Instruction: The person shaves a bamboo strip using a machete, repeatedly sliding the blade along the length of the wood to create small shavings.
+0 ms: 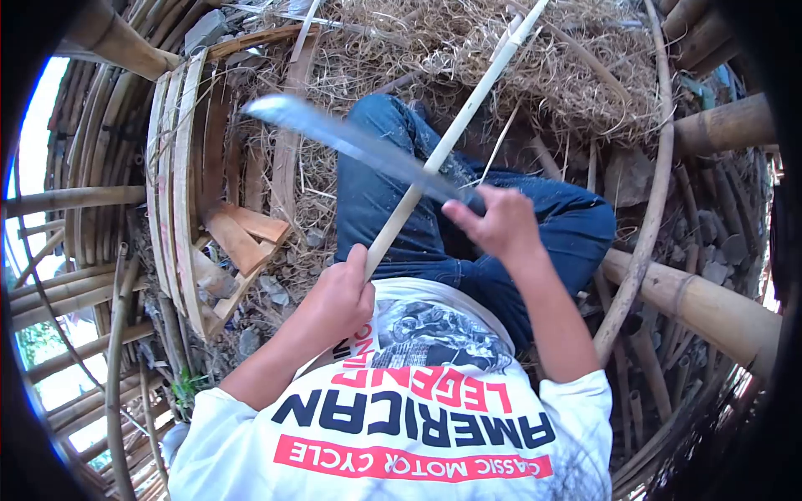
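Observation:
My left hand (pixel 336 294) is wrapped round the near end of a long pale bamboo strip (pixel 458 125), which slants up and away to the top of the view. In my right hand (pixel 499 219) is the dark handle of a machete (pixel 342 144). Its long blade, blurred by motion, points to the upper left and crosses over the strip above my lap. Below the tools are my legs in blue jeans (pixel 543 213), dusted with pale specks.
Curly shavings (pixel 576 79) cover the ground ahead. A wooden crate (pixel 180 192) lies on the left with wood blocks (pixel 242 238) by it. A thick bamboo pole (pixel 702 309) and a thin curved pole (pixel 647 225) run along the right. Bamboo slats (pixel 92 188) form the left wall.

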`<state>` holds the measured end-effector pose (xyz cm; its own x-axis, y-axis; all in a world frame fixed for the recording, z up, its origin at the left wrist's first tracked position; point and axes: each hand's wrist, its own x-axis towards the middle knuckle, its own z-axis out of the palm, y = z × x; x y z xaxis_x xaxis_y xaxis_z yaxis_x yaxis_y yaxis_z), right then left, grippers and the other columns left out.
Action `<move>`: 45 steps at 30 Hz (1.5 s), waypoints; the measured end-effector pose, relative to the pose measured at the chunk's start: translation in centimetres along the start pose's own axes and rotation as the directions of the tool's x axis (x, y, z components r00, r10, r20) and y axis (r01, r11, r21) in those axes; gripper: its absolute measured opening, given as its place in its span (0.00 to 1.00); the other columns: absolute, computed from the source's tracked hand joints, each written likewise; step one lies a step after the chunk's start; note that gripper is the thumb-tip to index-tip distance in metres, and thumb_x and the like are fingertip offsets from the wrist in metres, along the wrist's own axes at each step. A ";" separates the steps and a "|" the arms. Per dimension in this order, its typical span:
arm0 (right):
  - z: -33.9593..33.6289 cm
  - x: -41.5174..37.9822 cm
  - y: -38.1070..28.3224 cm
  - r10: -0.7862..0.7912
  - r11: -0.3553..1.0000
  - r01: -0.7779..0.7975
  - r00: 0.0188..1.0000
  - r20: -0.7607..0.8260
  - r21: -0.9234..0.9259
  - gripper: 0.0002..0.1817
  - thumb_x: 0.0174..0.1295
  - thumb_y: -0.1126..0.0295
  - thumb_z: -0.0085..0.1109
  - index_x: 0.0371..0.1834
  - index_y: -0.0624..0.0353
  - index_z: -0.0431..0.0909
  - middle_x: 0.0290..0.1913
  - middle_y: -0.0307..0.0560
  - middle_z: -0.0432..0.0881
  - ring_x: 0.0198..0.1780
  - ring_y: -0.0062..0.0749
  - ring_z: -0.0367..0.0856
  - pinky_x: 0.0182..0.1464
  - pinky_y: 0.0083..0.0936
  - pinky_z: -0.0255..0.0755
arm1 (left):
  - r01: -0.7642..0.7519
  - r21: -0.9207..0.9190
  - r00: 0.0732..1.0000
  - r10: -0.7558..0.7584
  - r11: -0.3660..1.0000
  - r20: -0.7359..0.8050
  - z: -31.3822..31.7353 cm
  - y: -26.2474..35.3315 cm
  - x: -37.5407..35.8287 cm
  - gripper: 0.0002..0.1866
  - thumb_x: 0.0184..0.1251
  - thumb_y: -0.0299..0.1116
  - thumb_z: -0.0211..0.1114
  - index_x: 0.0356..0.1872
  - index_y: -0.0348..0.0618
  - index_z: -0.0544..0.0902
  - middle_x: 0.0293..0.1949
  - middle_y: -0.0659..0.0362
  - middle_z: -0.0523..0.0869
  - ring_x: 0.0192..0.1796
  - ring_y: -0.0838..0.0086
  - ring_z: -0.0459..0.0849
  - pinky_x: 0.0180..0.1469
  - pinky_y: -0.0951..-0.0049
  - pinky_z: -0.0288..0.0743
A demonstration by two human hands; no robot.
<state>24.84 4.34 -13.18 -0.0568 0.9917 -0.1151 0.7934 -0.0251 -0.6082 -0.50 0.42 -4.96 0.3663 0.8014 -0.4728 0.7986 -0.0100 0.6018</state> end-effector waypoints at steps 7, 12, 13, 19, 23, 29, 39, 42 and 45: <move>-1.5 2.5 4.1 0.224 0.969 -0.210 0.969 -0.103 0.129 0.39 0.59 0.31 0.51 0.20 0.62 0.81 0.21 0.60 0.81 0.32 0.57 0.84 0.35 0.45 0.75 | -0.093 -0.047 0.995 0.091 0.995 -0.046 1.0 1.2 -0.6 0.09 0.61 0.22 0.52 0.37 0.33 0.61 0.21 0.35 0.74 0.31 0.34 0.75 0.33 0.45 0.67; 0.7 -0.7 0.9 0.144 0.953 -0.116 0.986 -0.080 0.278 0.40 0.56 0.29 0.52 0.21 0.63 0.81 0.22 0.62 0.81 0.31 0.57 0.84 0.36 0.46 0.77 | 0.016 -0.105 0.999 -0.011 0.994 0.048 1.4 0.8 -0.8 0.07 0.63 0.22 0.51 0.39 0.32 0.63 0.21 0.34 0.75 0.30 0.34 0.75 0.32 0.46 0.66; 1.2 -1.0 0.6 0.105 0.969 -0.083 0.991 -0.083 0.234 0.40 0.56 0.29 0.53 0.21 0.63 0.81 0.21 0.61 0.81 0.30 0.56 0.84 0.35 0.45 0.78 | 0.021 -0.096 0.998 -0.016 0.995 0.056 1.5 0.7 -1.1 0.07 0.63 0.22 0.51 0.39 0.32 0.63 0.21 0.34 0.75 0.30 0.34 0.75 0.32 0.46 0.66; 0.7 0.6 1.4 -0.010 0.998 0.015 0.995 -0.094 0.054 0.36 0.56 0.32 0.57 0.21 0.61 0.80 0.19 0.57 0.79 0.27 0.54 0.82 0.32 0.41 0.76 | 0.029 0.070 0.999 -0.028 0.997 -0.023 0.3 0.1 -1.4 0.10 0.63 0.21 0.52 0.42 0.33 0.63 0.23 0.34 0.76 0.31 0.35 0.76 0.34 0.44 0.65; 0.1 2.0 2.0 0.043 0.998 -0.038 0.994 -0.097 0.051 0.39 0.54 0.28 0.54 0.21 0.60 0.81 0.21 0.57 0.81 0.29 0.53 0.84 0.34 0.42 0.78 | 0.026 0.037 1.000 -0.026 0.999 -0.001 0.0 0.1 -1.9 0.09 0.66 0.22 0.53 0.44 0.34 0.64 0.26 0.35 0.76 0.35 0.36 0.76 0.34 0.47 0.65; -1.3 4.7 5.8 0.295 0.948 -0.282 0.953 -0.070 0.150 0.40 0.55 0.26 0.50 0.24 0.60 0.84 0.25 0.59 0.84 0.35 0.54 0.86 0.40 0.44 0.78 | 0.054 0.049 0.998 -0.055 0.997 0.023 0.1 0.3 -2.8 0.09 0.64 0.22 0.53 0.42 0.35 0.64 0.26 0.35 0.76 0.34 0.35 0.76 0.34 0.47 0.65; -0.1 3.4 2.8 0.225 0.958 -0.208 0.972 -0.070 0.199 0.41 0.56 0.27 0.50 0.25 0.62 0.83 0.25 0.61 0.83 0.34 0.56 0.85 0.39 0.46 0.79 | 0.094 0.021 0.994 -0.095 0.995 0.051 0.3 -0.4 -2.9 0.08 0.65 0.23 0.52 0.42 0.34 0.65 0.27 0.36 0.76 0.33 0.37 0.76 0.34 0.51 0.67; 1.0 2.7 1.7 0.115 0.986 -0.102 0.988 -0.098 0.131 0.41 0.55 0.26 0.50 0.24 0.62 0.83 0.23 0.60 0.83 0.33 0.55 0.85 0.38 0.44 0.80 | 0.089 0.012 0.995 -0.090 0.996 0.050 0.1 -0.9 -2.7 0.08 0.64 0.21 0.52 0.41 0.34 0.64 0.24 0.36 0.76 0.32 0.36 0.76 0.33 0.48 0.67; -0.1 3.9 2.0 0.133 0.986 -0.128 0.990 -0.051 0.105 0.41 0.53 0.26 0.51 0.24 0.61 0.83 0.24 0.59 0.83 0.33 0.53 0.86 0.37 0.43 0.80 | 0.120 0.022 0.991 -0.121 0.993 0.049 -0.6 -0.9 -2.6 0.09 0.62 0.20 0.52 0.41 0.35 0.62 0.23 0.35 0.76 0.32 0.35 0.76 0.32 0.45 0.67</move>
<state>26.27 8.21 -14.73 0.0803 0.9846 -0.1552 0.7262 -0.1645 -0.6675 -2.44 -1.32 -3.89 0.2897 0.7666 -0.5730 0.8471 0.0733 0.5263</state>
